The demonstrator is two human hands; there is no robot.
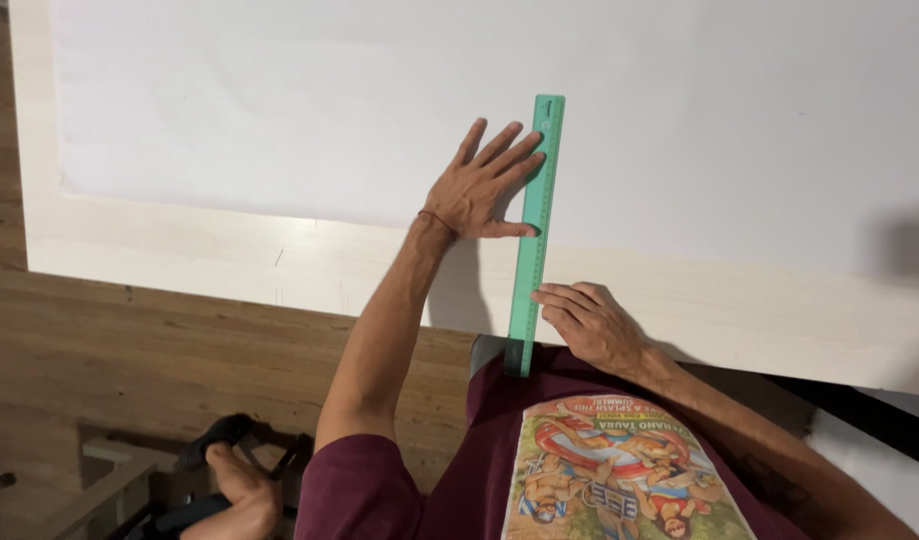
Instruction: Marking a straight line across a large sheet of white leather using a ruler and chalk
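Head view. A green ruler [535, 232] lies on a large white sheet [279, 100] that rests on a pale board [179, 250], which fills the upper part of the frame. The ruler's long axis runs nearly straight up the picture from the person's chest, leaning slightly to the right at its far end; its near end overhangs the board's lower edge at centre frame.

The left hand [479, 185] lies flat with fingers spread, pressing on the sheet just left of the ruler's upper half; the fingertips and thumb touch the ruler's left edge. The right hand [591, 325] rests just right of the ruler's lower part, fingers loosely curled toward its right edge. The right hand is nearer the body, the left farther up the ruler.

Whether the right fingers grip anything, such as a pencil, cannot be told. The sheet and board are cut off at the top and right. A wooden floor [129, 340] shows lower left, with a foot [241, 490] in a dark sandal.
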